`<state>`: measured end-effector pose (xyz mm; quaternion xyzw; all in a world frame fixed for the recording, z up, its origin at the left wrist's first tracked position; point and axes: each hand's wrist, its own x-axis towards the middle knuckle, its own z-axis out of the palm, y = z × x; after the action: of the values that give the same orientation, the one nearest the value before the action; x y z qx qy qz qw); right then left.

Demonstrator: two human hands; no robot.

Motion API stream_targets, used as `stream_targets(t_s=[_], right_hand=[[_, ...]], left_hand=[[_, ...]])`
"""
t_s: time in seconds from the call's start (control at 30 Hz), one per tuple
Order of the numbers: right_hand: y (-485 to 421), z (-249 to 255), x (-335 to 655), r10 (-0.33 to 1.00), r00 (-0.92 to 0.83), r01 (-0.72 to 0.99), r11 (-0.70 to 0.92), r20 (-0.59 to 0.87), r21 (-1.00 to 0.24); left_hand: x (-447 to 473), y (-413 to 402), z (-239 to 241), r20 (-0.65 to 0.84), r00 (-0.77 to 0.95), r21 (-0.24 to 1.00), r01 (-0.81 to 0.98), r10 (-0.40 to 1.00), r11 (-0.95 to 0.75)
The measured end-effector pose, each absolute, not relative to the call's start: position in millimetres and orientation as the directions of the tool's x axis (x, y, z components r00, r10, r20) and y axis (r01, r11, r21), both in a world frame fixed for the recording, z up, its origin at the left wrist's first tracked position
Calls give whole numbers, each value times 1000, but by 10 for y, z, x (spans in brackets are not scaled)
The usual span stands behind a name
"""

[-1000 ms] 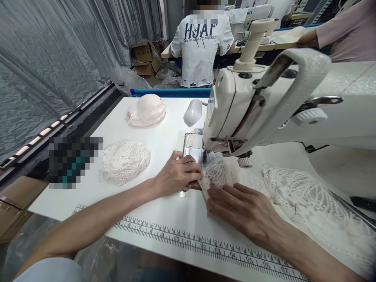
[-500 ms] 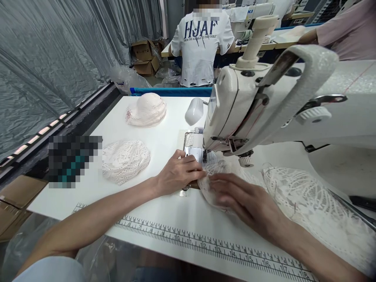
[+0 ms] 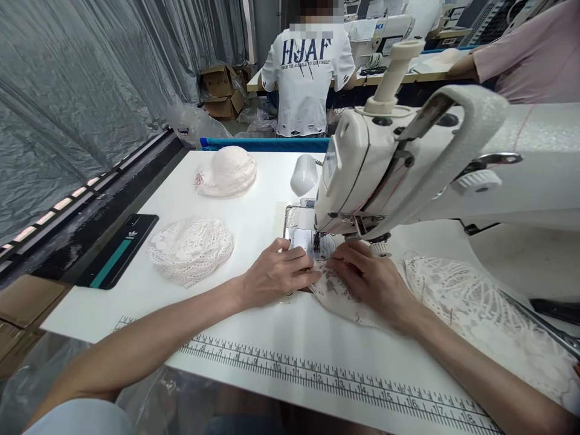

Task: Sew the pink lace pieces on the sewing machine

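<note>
My left hand [image 3: 278, 272] rests on the table just left of the presser foot [image 3: 317, 243], its fingers curled and their tips closed on the left edge of a white lace piece [image 3: 338, 293]. Opposite it, my right hand [image 3: 369, 278] pinches the lace's upper edge close to the needle plate [image 3: 327, 248]. Under my right fingers, part of the lace is hidden. The white sewing machine [image 3: 362, 163] stands over both hands. Farther right lies a larger spread of white lace [image 3: 480, 302], beside my right forearm.
Stacked lace pieces [image 3: 193, 249] and a pale pink moulded cup [image 3: 229, 169] lie on the left. A dark phone [image 3: 120, 251] sits at the table's left edge. A printed ruler [image 3: 294, 371] runs along the front. Scissors-like metal [image 3: 539, 317] lies far right. A person [image 3: 306, 78] sits ahead.
My right hand has moved up toward the needle and now pinches the lace edge there. My left hand stays nearly in place. The view has shifted slightly.
</note>
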<state>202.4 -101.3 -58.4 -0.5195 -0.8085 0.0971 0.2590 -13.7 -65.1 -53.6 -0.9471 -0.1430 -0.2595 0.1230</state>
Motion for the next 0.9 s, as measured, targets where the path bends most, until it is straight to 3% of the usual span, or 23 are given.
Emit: stream_targets(t_s=[0.23, 0.57, 0.9], right_hand=[[-1021, -543, 1998, 912, -282, 779, 400, 299, -484], [-981, -702, 1991, 928, -208, 909, 299, 309, -288], [-958, -682, 1973, 918, -170, 951, 248, 359, -184]], left_hand=[[-137, -664, -517, 529, 823, -161, 338, 208, -927], [-138, -683, -536, 512, 825, -144, 359, 241, -922], [-154, -710, -508, 459, 861, -173, 328, 218, -929]])
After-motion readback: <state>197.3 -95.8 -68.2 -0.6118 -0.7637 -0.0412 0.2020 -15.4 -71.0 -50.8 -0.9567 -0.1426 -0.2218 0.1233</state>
